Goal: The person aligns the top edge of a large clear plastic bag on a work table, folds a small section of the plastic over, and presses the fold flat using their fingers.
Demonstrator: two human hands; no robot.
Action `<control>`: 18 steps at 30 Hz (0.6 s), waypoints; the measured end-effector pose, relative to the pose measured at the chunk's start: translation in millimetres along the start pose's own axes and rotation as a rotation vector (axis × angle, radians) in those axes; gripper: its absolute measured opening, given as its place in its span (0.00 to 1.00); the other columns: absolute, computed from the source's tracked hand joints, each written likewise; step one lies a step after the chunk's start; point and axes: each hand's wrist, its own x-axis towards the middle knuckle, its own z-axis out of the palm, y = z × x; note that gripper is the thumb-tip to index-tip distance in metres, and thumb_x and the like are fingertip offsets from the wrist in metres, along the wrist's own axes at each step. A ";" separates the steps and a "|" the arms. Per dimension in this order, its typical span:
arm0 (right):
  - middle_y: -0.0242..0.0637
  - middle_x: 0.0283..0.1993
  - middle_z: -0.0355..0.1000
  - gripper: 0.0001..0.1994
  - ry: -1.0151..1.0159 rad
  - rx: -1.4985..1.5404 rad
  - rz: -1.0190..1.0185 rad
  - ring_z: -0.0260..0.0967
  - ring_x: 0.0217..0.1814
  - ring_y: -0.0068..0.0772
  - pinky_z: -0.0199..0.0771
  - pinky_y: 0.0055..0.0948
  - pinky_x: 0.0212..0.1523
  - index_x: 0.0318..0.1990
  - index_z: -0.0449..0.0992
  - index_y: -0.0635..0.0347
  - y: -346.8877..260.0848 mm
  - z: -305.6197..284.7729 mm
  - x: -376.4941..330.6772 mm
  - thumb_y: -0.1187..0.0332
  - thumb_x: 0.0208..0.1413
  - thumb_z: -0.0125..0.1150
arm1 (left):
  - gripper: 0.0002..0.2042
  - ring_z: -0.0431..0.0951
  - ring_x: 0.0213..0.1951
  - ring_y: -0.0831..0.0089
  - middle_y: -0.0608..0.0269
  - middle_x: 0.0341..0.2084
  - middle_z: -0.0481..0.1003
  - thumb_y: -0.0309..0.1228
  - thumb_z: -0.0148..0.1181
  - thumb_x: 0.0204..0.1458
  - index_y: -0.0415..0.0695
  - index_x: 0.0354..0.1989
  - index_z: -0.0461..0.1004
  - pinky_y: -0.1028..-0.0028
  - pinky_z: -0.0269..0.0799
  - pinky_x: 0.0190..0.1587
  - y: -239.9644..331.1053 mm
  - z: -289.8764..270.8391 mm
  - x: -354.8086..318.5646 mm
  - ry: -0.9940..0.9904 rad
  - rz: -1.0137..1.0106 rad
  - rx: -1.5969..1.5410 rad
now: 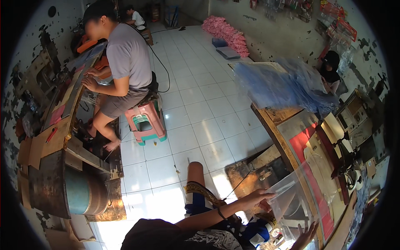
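A transparent plastic sheet (287, 202), perhaps a flat bag, lies tilted over the front edge of the workbench (301, 177) at my right. My left hand (257, 199) pinches its left edge between thumb and fingers. At the sheet's near corner is my right hand (306, 236), its fingers spread and touching the plastic. Beneath and beyond the sheet, a red strip (321, 200) runs along the bench top. Behind that stands a dark red bar with a press-like machine (354, 179).
Bluish plastic sheets (271, 85) are heaped on the bench's far end, where a person in black (331, 62) sits. To the left, a co-worker (129, 54) sits on a pink stool (143, 121) at another bench. A pink pile (223, 31) lies by the wall.
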 end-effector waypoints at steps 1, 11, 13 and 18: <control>0.54 0.63 0.63 0.26 0.081 0.048 0.011 0.69 0.57 0.54 0.77 0.45 0.53 0.64 0.58 0.69 -15.7 13.7 -6.4 0.68 0.62 0.55 | 0.30 0.81 0.36 0.69 0.55 0.41 0.73 0.44 0.55 0.61 0.37 0.64 0.56 0.71 0.80 0.40 -4.6 -3.7 2.5 -0.028 0.019 0.002; 0.53 0.60 0.65 0.24 0.073 -0.007 -0.239 0.69 0.54 0.51 0.77 0.43 0.52 0.62 0.60 0.71 -13.7 -7.8 -5.5 0.70 0.61 0.55 | 0.30 0.71 0.56 0.68 0.59 0.58 0.69 0.37 0.62 0.57 0.44 0.66 0.59 0.67 0.64 0.62 1.4 -30.0 12.3 -0.253 0.270 0.477; 0.53 0.60 0.65 0.24 0.073 -0.015 -0.247 0.70 0.54 0.51 0.77 0.43 0.52 0.62 0.61 0.71 -12.1 -11.0 -6.8 0.70 0.61 0.55 | 0.27 0.69 0.58 0.69 0.61 0.56 0.71 0.37 0.62 0.56 0.43 0.63 0.64 0.67 0.64 0.62 22.8 -28.9 6.0 -0.305 0.293 0.581; 0.53 0.58 0.66 0.23 0.009 -0.022 -0.225 0.70 0.53 0.50 0.77 0.42 0.52 0.61 0.62 0.72 0.8 -20.6 -6.3 0.71 0.61 0.55 | 0.21 0.77 0.42 0.75 0.62 0.41 0.78 0.36 0.58 0.60 0.39 0.58 0.67 0.73 0.74 0.48 60.0 -9.5 -13.1 -0.284 0.286 0.424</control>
